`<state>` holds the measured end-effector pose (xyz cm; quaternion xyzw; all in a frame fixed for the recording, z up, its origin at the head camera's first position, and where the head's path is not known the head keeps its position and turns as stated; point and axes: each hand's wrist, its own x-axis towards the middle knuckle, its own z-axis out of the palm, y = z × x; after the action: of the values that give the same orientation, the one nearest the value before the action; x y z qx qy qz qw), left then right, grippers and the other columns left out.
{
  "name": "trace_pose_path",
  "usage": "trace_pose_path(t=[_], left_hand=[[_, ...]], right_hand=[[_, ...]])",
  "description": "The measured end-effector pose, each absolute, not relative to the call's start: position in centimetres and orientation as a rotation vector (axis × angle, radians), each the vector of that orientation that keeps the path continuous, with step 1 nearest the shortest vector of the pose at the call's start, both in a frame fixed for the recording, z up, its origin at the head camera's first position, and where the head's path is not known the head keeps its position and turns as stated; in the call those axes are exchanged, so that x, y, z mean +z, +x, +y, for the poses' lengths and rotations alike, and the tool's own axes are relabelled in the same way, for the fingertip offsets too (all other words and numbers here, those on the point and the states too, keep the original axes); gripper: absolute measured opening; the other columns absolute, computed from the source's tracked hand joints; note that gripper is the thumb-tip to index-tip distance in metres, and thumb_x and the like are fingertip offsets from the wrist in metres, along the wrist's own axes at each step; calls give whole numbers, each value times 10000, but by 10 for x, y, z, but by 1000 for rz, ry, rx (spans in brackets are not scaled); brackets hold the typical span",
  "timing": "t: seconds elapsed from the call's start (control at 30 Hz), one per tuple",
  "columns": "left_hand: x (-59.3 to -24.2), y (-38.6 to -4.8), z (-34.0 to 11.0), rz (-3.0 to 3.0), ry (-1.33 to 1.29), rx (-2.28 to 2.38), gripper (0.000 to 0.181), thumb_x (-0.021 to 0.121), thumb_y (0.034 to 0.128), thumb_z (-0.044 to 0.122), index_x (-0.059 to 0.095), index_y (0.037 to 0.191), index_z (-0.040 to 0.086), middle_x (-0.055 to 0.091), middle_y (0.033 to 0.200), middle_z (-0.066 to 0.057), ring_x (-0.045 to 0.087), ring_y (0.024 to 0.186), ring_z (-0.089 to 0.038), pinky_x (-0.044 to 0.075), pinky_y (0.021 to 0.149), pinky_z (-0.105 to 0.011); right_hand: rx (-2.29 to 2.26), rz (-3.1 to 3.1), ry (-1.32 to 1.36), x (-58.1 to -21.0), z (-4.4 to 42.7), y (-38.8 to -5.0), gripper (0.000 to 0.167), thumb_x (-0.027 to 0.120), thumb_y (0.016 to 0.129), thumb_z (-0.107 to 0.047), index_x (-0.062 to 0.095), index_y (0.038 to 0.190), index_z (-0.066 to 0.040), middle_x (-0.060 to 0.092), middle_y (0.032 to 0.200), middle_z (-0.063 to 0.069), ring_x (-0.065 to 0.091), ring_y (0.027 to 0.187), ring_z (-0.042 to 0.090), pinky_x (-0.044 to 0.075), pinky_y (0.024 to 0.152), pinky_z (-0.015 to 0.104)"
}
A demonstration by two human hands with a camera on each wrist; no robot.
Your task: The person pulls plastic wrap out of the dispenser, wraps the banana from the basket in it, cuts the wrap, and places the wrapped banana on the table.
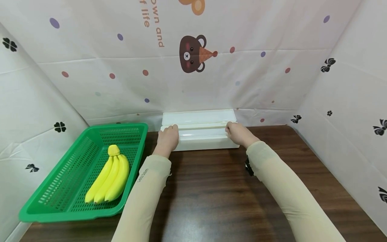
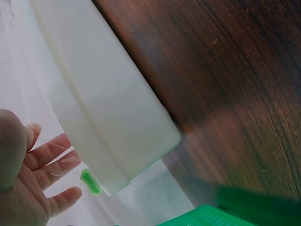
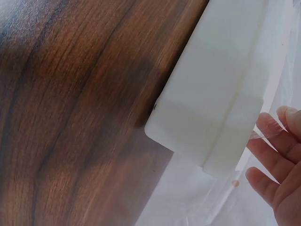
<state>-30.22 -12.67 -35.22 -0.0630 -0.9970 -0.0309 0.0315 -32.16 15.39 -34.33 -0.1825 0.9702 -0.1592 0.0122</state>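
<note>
A long white box (image 1: pixel 208 144) stands against the back wall, its lid (image 1: pixel 198 117) raised behind it. My left hand (image 1: pixel 168 139) is at the box's left end; in the left wrist view that hand (image 2: pixel 33 174) pinches thin clear film between thumb and forefinger, beside the box wall (image 2: pixel 117 108) and a small green piece (image 2: pixel 90 182). At the right end, my right hand (image 1: pixel 240 133) pinches the clear film too. The right wrist view shows this hand (image 3: pixel 277 160) with thumb against forefinger and the film (image 3: pixel 256 135) stretching toward the box (image 3: pixel 207 94).
To the left, a green basket (image 1: pixel 137 168) holds a bunch of yellow bananas (image 1: pixel 112 178). Brown wood-grain table (image 1: pixel 211 195) extends in front of the box and to its right. Patterned white sheets (image 1: pixel 90 87) hang at the back and both sides.
</note>
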Motion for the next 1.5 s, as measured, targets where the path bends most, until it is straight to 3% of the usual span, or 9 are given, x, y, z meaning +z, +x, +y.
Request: trace_pose_path(t=[0.8, 1.07, 1.27, 1.5], left_hand=[[-350, -304, -131, -3013, -243, -81, 170, 384, 990, 103, 460, 1116, 18, 599, 1044, -164, 600, 973, -347, 451, 897, -529], [-349, -304, -132, -3051, -256, -138, 449, 404, 922, 292, 471, 1270, 17, 561, 1217, -165, 557, 1102, -365, 346, 1004, -587], [-347, -300, -133, -2992, -314, -11, 261, 494, 925, 211, 576, 1108, 44, 594, 1050, -129, 604, 930, -318, 432, 893, -551], [-339, -298, -132, -3010, -330, 49, 173, 476, 972, 94, 593, 1092, 48, 605, 1033, -138, 622, 914, -308, 445, 895, -549]], right_hand=[[-503, 3042, -548, -337, 156, -323, 238, 381, 1018, -162, 543, 1109, -14, 621, 991, 146, 570, 820, 238, 472, 762, 408], [-505, 3051, -555, -336, 156, -321, 239, 393, 1014, -156, 547, 1115, -3, 626, 1022, 166, 586, 868, 258, 476, 788, 416], [-501, 3067, -567, -335, 157, -321, 238, 397, 1012, -148, 545, 1123, 1, 624, 1036, 177, 598, 901, 280, 479, 799, 428], [-530, 3059, -559, -334, 158, -321, 238, 396, 1014, -151, 541, 1130, -2, 618, 1052, 173, 592, 924, 283, 475, 815, 431]])
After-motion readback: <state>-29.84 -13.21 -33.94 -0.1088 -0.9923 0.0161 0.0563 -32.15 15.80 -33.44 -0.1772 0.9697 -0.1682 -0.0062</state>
